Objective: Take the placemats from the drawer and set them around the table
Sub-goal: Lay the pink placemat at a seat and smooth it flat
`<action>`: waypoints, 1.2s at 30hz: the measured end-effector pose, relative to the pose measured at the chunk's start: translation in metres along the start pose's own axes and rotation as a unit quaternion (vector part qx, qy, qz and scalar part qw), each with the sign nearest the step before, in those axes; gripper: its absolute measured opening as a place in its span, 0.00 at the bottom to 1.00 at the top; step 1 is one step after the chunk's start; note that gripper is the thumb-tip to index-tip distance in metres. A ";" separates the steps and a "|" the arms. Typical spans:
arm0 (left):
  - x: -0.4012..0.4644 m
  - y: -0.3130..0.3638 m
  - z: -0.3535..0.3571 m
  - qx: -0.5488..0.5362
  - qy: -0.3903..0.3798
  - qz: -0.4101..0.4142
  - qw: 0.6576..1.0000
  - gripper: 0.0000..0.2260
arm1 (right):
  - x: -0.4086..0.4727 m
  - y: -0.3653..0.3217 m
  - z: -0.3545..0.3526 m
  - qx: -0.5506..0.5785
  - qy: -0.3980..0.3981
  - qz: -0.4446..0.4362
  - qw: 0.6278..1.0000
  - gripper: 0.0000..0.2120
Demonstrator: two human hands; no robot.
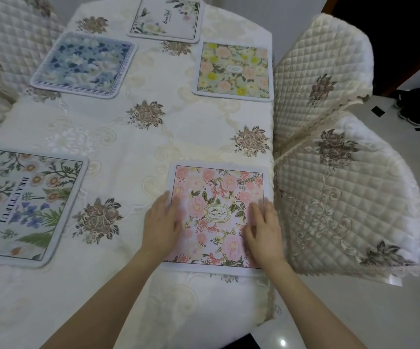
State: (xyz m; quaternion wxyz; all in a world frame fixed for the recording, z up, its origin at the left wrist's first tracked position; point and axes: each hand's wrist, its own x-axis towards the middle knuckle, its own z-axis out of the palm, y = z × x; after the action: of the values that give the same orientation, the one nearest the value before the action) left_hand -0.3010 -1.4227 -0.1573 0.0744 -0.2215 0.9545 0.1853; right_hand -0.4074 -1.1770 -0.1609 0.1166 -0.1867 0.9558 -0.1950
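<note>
left hand (162, 222): grip apart, fingers flat on left edge of pink placemat (216, 217) | right hand (263, 230): grip apart, fingers flat on its right part | pink placemat: flat on bench (133, 152), near right edge beside quilted chair (342, 197) | four other placemats (83, 64) lie spread around the bench

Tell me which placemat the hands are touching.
The pink flowered placemat, nearest on the right. Both hands, left and right, rest flat on it; the other four lie untouched.
</note>
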 end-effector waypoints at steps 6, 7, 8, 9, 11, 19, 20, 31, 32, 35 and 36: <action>-0.006 0.001 0.030 0.075 -0.014 0.148 0.986 0.25 | -0.011 -0.002 0.028 -0.063 -0.031 -0.079 0.994 0.25; -0.006 0.000 0.034 0.079 -0.019 0.150 0.985 0.25 | -0.011 -0.001 0.029 -0.065 -0.033 -0.077 0.994 0.26; -0.007 -0.002 0.036 0.079 -0.021 0.151 0.985 0.25 | -0.011 -0.001 0.030 -0.064 -0.034 -0.075 0.995 0.26; -0.007 -0.004 0.037 0.079 -0.020 0.151 0.985 0.25 | -0.011 -0.003 0.029 -0.064 -0.033 -0.075 0.995 0.26; -0.007 -0.002 0.034 0.079 -0.016 0.150 0.985 0.25 | -0.011 -0.005 0.025 -0.051 -0.029 -0.075 0.995 0.25; 0.059 0.046 0.010 0.078 0.038 0.148 0.985 0.25 | 0.056 -0.064 0.022 0.022 0.004 -0.087 0.996 0.24; 0.072 0.051 0.012 0.084 0.037 0.140 0.986 0.26 | 0.068 -0.073 0.027 0.023 0.004 -0.097 0.995 0.24; 0.106 0.012 0.027 0.069 0.027 0.172 0.982 0.27 | 0.094 -0.028 0.043 -0.056 0.002 -0.073 0.996 0.26; 0.105 0.004 0.024 0.066 0.033 0.164 0.984 0.27 | 0.093 -0.019 0.037 -0.056 0.009 -0.067 0.996 0.26; 0.101 -0.014 0.018 0.055 0.038 0.143 0.987 0.27 | 0.091 -0.002 0.026 -0.060 0.020 -0.052 0.997 0.27; 0.100 -0.017 0.018 0.054 0.038 0.139 0.988 0.27 | 0.090 0.000 0.026 -0.062 0.022 -0.048 0.997 0.27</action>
State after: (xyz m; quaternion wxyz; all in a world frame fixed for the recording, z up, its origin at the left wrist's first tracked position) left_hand -0.3816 -1.4693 -0.2022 0.0237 -0.0886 0.9868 0.1333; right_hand -0.4815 -1.2216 -0.1981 0.0742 -0.2353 0.9582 -0.1449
